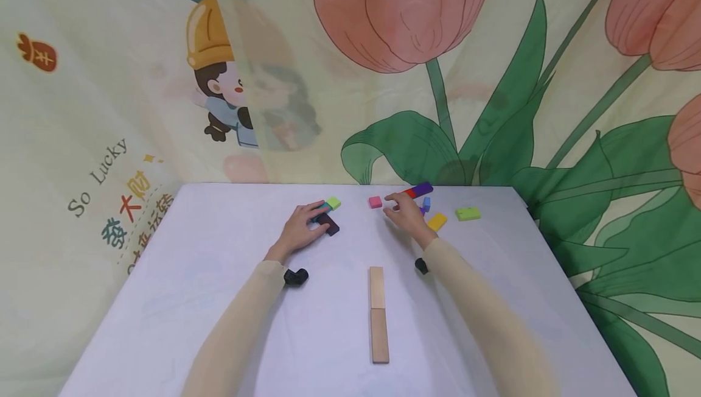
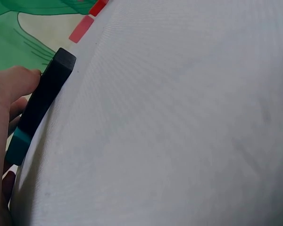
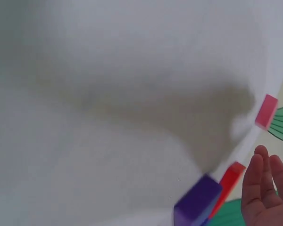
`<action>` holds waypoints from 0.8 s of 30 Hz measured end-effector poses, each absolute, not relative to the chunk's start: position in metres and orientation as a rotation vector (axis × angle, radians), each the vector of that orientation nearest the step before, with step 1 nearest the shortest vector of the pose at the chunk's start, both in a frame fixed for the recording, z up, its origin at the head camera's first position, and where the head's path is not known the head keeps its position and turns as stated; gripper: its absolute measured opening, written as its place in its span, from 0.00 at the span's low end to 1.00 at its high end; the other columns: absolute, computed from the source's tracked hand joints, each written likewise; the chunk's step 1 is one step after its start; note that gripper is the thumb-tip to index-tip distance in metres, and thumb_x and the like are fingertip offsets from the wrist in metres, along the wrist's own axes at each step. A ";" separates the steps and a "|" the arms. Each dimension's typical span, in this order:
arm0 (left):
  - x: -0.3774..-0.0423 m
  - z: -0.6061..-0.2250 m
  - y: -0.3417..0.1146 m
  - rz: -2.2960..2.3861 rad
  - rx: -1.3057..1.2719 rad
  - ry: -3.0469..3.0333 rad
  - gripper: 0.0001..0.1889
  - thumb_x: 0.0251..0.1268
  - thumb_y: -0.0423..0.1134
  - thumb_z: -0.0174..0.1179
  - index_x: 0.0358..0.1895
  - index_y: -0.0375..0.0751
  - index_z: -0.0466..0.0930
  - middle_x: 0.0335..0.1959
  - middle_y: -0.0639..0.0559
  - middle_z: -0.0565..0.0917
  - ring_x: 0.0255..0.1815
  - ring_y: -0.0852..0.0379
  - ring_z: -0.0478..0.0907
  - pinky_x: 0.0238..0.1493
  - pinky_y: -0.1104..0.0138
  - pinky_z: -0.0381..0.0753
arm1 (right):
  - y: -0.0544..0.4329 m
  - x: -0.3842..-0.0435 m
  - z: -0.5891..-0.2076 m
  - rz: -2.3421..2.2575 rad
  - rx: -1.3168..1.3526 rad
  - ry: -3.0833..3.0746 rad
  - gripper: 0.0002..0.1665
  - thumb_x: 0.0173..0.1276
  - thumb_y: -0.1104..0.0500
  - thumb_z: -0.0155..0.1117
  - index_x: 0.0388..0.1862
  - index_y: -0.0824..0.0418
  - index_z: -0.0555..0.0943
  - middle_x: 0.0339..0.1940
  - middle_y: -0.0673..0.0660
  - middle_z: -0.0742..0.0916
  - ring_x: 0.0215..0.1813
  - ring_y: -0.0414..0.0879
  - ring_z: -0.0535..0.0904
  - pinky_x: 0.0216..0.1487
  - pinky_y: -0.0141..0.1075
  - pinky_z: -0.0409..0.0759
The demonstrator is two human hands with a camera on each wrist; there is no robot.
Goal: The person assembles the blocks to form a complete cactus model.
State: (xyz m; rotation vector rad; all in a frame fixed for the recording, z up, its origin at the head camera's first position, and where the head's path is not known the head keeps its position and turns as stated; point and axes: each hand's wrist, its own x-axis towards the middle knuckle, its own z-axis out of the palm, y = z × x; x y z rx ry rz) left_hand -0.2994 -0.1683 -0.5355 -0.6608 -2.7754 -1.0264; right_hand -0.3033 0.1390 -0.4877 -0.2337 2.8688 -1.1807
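Backdrop: tulip-print cloth (image 1: 405,13), hung behind the surface.
Surface: white-covered (image 1: 164,312), most blocks toward its far edge, within the arms' reach.
Left hand (image 1: 300,228): closed in a pinch, thumb and fingers on opposite sides of the black block — probably to steady it.
Right hand (image 1: 408,213): fingers loosely bent, nothing held, just beside the pink block (image 1: 375,202).
Wooden blocks (image 1: 379,336): two pale oblongs end to end, seemingly aligned on purpose.
Black block (image 1: 330,224): plain, dark, oblong, square-edged — far side, left of centre.
Teal block (image 2: 19,146): smaller-looking, at the black one's end, partly hidden by fingers.
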 end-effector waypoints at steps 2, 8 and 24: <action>-0.298 -0.535 -0.168 -1.023 -0.658 -2.776 0.27 0.64 0.49 0.63 0.65 0.45 0.77 0.72 0.51 0.69 0.66 0.45 0.66 0.63 0.48 0.68 | 0.130 -0.309 -0.491 -1.207 -0.190 2.852 0.23 0.72 0.59 0.60 0.64 0.65 0.75 0.63 0.64 0.76 0.56 0.58 0.76 0.59 0.48 0.77; -0.294 -0.535 -0.169 -1.023 -0.618 -2.773 0.26 0.64 0.47 0.63 0.64 0.44 0.78 0.71 0.50 0.70 0.65 0.45 0.66 0.61 0.46 0.68 | 0.105 -0.317 -0.502 -1.183 0.039 2.872 0.29 0.72 0.52 0.59 0.64 0.70 0.74 0.60 0.66 0.78 0.62 0.59 0.73 0.65 0.51 0.70; -0.295 -0.532 -0.166 -1.016 -0.630 -2.784 0.26 0.64 0.48 0.63 0.65 0.45 0.77 0.72 0.50 0.69 0.64 0.45 0.66 0.61 0.47 0.69 | 0.092 -0.318 -0.508 -1.470 0.167 2.909 0.17 0.65 0.62 0.67 0.52 0.66 0.82 0.44 0.61 0.86 0.48 0.54 0.80 0.51 0.45 0.78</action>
